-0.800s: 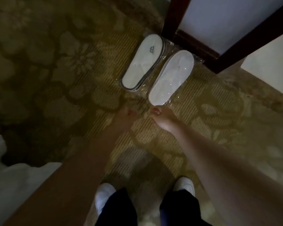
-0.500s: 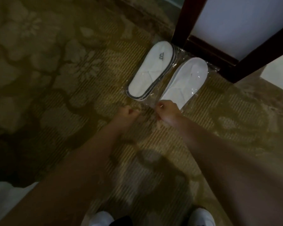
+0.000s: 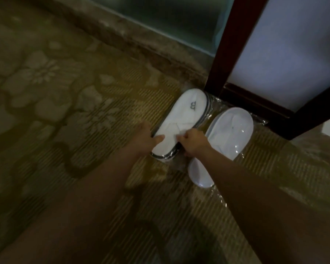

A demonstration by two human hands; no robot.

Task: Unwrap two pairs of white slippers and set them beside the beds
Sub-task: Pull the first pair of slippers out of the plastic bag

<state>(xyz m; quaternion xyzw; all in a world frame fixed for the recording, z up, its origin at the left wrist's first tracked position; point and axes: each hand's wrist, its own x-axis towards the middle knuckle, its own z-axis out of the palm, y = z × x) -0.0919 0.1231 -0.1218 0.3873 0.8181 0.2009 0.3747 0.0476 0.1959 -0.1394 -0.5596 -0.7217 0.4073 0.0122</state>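
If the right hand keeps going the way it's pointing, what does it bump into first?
The right hand points up-left at the plastic-wrapped white slipper pair with the dark logo; its fingers seem to pinch that wrapper, though blur hides the exact contact.

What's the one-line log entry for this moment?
stage: both packs wrapped | left hand: holds logo pack | right hand: pinches same pack | plain pack: on carpet

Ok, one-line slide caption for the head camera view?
Left hand and right hand hold one plastic-wrapped slipper pair on the carpet; a second wrapped pair lies beside it.
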